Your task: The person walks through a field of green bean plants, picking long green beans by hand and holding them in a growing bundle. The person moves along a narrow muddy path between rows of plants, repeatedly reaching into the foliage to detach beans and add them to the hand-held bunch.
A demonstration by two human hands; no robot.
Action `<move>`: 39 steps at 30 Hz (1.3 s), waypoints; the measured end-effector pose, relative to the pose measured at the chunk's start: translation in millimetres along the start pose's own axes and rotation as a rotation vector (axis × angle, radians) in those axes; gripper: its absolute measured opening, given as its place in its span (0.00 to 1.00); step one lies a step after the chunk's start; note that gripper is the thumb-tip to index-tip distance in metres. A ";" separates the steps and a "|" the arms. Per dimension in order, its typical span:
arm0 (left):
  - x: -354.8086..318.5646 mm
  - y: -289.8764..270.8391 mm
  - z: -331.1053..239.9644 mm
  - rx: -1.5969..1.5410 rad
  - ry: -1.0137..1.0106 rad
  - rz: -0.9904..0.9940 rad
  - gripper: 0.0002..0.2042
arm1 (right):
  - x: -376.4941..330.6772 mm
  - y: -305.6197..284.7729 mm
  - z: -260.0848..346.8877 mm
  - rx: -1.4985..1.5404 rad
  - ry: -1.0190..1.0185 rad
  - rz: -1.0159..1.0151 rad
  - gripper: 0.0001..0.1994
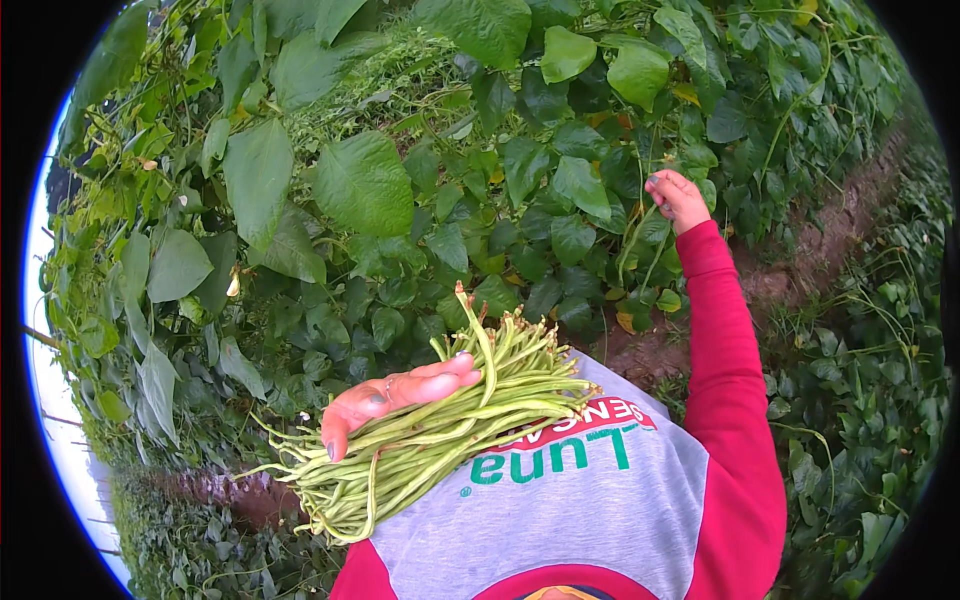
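Bean bundle (440,430) is clamped against the chest by left hand (400,395), fingers flat across it. Right hand (678,198) is closed on a pod in the vines (400,180). Loose outer beans could slip; vine could be torn if yanked.

Broad green leaves (362,183) climb beside a bare soil path (845,215).

Right hand (677,198) fingertips — buried among leaves (560,190) — grasp unclear.
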State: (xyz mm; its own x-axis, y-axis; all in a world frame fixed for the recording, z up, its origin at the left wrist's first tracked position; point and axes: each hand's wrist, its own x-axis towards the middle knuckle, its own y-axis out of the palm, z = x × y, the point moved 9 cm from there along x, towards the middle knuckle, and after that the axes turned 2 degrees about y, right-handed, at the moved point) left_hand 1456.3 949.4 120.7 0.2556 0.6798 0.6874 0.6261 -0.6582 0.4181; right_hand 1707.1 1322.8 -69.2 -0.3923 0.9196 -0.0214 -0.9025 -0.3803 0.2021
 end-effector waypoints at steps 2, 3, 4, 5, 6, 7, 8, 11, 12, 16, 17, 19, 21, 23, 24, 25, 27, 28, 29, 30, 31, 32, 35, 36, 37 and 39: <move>-4.3 -2.9 -0.5 -0.009 0.014 0.000 0.17 | 0.6 -0.7 -3.1 0.047 0.032 0.027 0.07; -4.9 -4.0 -1.2 -0.003 0.027 0.015 0.18 | 1.4 -0.8 -5.3 0.090 0.035 0.008 0.07; -4.8 -4.9 -1.8 0.003 0.023 0.023 0.18 | 2.4 -1.0 -7.0 0.125 0.037 0.007 0.07; -4.5 -5.7 -2.5 0.010 0.018 0.031 0.19 | 3.5 -1.9 -9.0 0.161 0.038 0.005 0.07; -4.7 -7.2 -4.0 0.018 -0.002 0.032 0.20 | 4.6 -2.7 -10.3 0.196 0.040 0.002 0.07; -4.8 -7.1 -4.8 0.031 -0.007 0.034 0.20 | 5.5 -0.9 -11.3 0.220 0.044 0.008 0.07; -4.3 -7.2 -5.5 0.044 -0.012 0.037 0.21 | 7.0 0.2 -11.6 0.243 0.048 0.012 0.06; -3.4 -5.6 -7.8 0.077 -0.001 0.048 0.22 | 9.6 8.4 -13.2 0.317 0.072 0.011 0.06; -3.8 -5.6 -9.3 0.076 -0.016 0.047 0.23 | 10.6 12.2 -14.4 0.342 0.082 0.008 0.06; -9.4 -8.8 -14.8 0.090 -0.004 0.140 0.25 | 15.9 30.5 -18.9 0.386 0.083 0.062 0.06; -9.0 -6.2 -18.6 0.100 -0.018 0.197 0.26 | 20.4 36.8 -20.2 0.408 0.072 0.086 0.06; -9.7 -14.0 -22.0 0.076 -0.099 0.390 0.28 | 19.1 25.9 -27.0 0.425 0.084 0.012 0.06; -7.0 -6.6 -19.8 0.063 -0.090 0.564 0.31 | 18.5 12.8 -30.2 0.441 0.079 0.006 0.06; -4.3 -4.3 -19.9 0.070 -0.097 0.701 0.31 | 12.0 13.4 -25.7 0.456 0.035 0.039 0.08; -6.6 -2.9 -22.2 0.077 -0.107 0.719 0.32 | 8.1 23.4 -23.4 0.416 0.071 0.008 0.09; -10.3 -2.1 -24.3 0.075 -0.111 0.746 0.32 | 4.6 34.8 -16.5 0.374 0.074 0.003 0.09; -14.9 -5.7 -24.7 0.073 -0.120 0.761 0.31 | -4.8 53.4 -7.9 0.250 0.081 -0.030 0.10; -17.0 -5.9 -27.4 0.078 -0.121 0.746 0.31 | -11.6 69.5 -1.7 0.172 0.085 -0.042 0.10; -18.3 -7.3 -29.0 0.074 -0.120 0.739 0.31 | -18.9 78.8 1.3 0.091 0.084 -0.064 0.11; -19.6 -8.8 -30.6 0.070 -0.119 0.733 0.30 | -24.8 84.8 3.4 0.015 0.020 -0.073 0.11; -21.0 -9.4 -34.9 0.063 -0.101 0.720 0.30 | -31.3 92.4 4.4 -0.060 -0.042 -0.077 0.12; -22.8 -11.6 -37.3 0.051 -0.084 0.716 0.30 | -38.1 99.9 6.4 -0.136 -0.107 -0.084 0.12; -29.6 -17.7 -44.1 0.025 -0.044 0.710 0.30 | -59.2 164.1 -4.9 0.228 0.032 0.178 0.09; -33.1 -19.0 -46.8 0.022 -0.035 0.708 0.30 | -70.1 195.8 -2.1 0.300 0.154 0.270 0.08; -34.5 -18.2 -49.7 0.016 -0.026 0.716 0.30 | -74.6 216.2 -0.7 0.182 0.189 0.311 0.08; -40.2 -19.1 -54.2 0.030 -0.028 0.719 0.31 | -82.5 273.4 10.6 -0.050 0.147 0.423 0.07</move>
State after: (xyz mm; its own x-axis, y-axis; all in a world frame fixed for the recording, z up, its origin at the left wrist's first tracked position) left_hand 1394.2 917.1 117.3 0.6305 0.0897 0.7710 0.3154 -0.9372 -0.1489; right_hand 1494.6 1144.0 -1.8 -0.7463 0.6599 -0.0865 -0.6635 -0.7274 0.1750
